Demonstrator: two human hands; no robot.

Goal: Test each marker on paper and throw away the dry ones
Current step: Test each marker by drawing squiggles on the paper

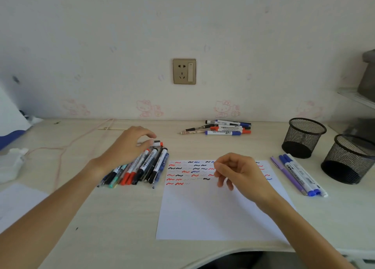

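Observation:
A white paper [203, 212] lies on the desk, its top rows filled with red, black and blue squiggles [182, 173]. Left of it sits a pile of markers and pens [146, 167]. My left hand [127, 147] reaches over that pile. Its thumb touches a white marker with a red cap [157, 143] at the far end, and the fingers arch above it. My right hand [237, 173] hovers over the paper's upper right, fingers loosely curled, holding nothing. A second group of markers [227, 128] lies by the wall. A third group [298, 175] lies right of the paper.
Two black mesh cups [304, 137] [349, 159] stand at the right, apparently empty. A pink cable [67, 145] runs across the left of the desk near a white object [12, 163]. Another sheet [18, 204] lies at the left edge. A wall socket [184, 71] is ahead.

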